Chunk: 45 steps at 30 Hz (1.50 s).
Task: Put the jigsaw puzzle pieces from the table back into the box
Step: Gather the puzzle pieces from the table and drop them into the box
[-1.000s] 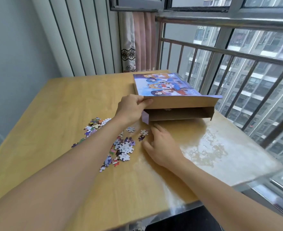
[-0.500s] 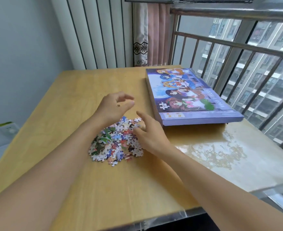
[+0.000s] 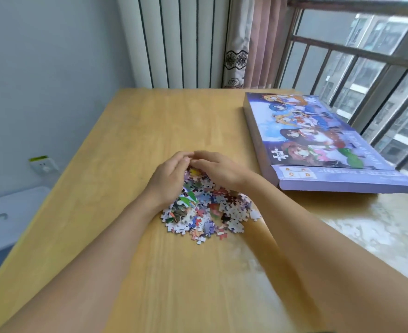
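A heap of small colourful jigsaw puzzle pieces (image 3: 210,212) lies on the wooden table (image 3: 150,121), near the middle. My left hand (image 3: 171,174) and my right hand (image 3: 219,169) are cupped against each other over the heap's far end. Their fingertips touch and pieces are pressed between the palms. What the palms cover is hidden. The puzzle box (image 3: 318,140), purple with a cartoon picture on its lid, lies flat and closed at the right, a hand's width from my right wrist.
A metal railing (image 3: 366,54) and window run along the table's right side, just behind the box. A pink curtain (image 3: 253,42) hangs at the back. On the floor at left stands a white bin (image 3: 3,219), under a wall socket (image 3: 43,164).
One second ago my left hand held the box's end flap open. The box now lies closed and flat. Both hands have come together over the heap, from spread open to cupped.
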### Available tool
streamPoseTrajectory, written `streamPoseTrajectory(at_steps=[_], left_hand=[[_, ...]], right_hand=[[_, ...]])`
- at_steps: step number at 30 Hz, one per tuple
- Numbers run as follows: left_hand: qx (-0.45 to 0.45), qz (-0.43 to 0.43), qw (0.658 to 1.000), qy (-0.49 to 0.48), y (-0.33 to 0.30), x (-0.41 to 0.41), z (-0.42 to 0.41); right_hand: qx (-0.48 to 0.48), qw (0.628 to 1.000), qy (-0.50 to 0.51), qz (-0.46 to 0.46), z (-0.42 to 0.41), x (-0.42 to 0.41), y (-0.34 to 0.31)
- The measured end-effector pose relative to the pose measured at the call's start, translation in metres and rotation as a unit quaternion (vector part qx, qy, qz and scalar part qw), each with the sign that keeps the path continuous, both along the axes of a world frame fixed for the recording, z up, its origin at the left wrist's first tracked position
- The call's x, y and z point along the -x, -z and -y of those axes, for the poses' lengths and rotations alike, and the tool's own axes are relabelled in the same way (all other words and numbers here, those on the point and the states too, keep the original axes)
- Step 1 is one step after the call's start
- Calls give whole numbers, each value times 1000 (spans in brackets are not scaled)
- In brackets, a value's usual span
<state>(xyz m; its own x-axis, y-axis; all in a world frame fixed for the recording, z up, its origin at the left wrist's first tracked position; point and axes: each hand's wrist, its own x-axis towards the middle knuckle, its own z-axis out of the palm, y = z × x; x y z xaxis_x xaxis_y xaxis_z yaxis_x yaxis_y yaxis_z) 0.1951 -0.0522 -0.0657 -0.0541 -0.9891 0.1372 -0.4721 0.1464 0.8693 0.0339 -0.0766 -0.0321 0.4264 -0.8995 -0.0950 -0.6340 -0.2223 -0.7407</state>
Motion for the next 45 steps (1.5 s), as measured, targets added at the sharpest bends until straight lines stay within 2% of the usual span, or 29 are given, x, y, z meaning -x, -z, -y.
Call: streamPoseTrajectory(at_steps=[3, 5, 7, 11, 13, 17, 21, 29, 37, 41, 45], left_hand=[[-6, -113, 993, -24, -5, 0, 1], [-8, -141, 989, -35, -7, 1, 4], [-12, -158, 987, -38, -7, 2, 5], [-26, -202, 979, -28, -8, 6, 6], [-28, -211, 977, -26, -7, 7, 6], [-18, -228, 973, -31, -7, 11, 5], [0, -243, 969, -50, -6, 13, 3], [103, -221, 963, -120, -5, 19, 0], [116, -206, 964, -123, -5, 20, 1], [108, -234, 959, -114, -7, 19, 1], [66, -224, 969, -73, -15, 14, -1]], right_hand=[[36, 999, 2, 11, -11, 10, 2], [60, 997, 27, 29, -18, 18, 2], [91, 994, 54, 9, -24, 24, 0], [79, 975, 51, -200, -34, 28, -11], [55, 966, 35, -250, -38, 22, -14], [63, 969, 18, -240, -42, 5, -12], [50, 981, 17, -188, -38, 5, -12], [34, 994, 13, -104, -44, 8, -15], [14, 995, 16, -99, -51, -6, -17], [-13, 996, 35, -78, -47, -5, -15], [-31, 997, 36, -63, -46, -2, -14]])
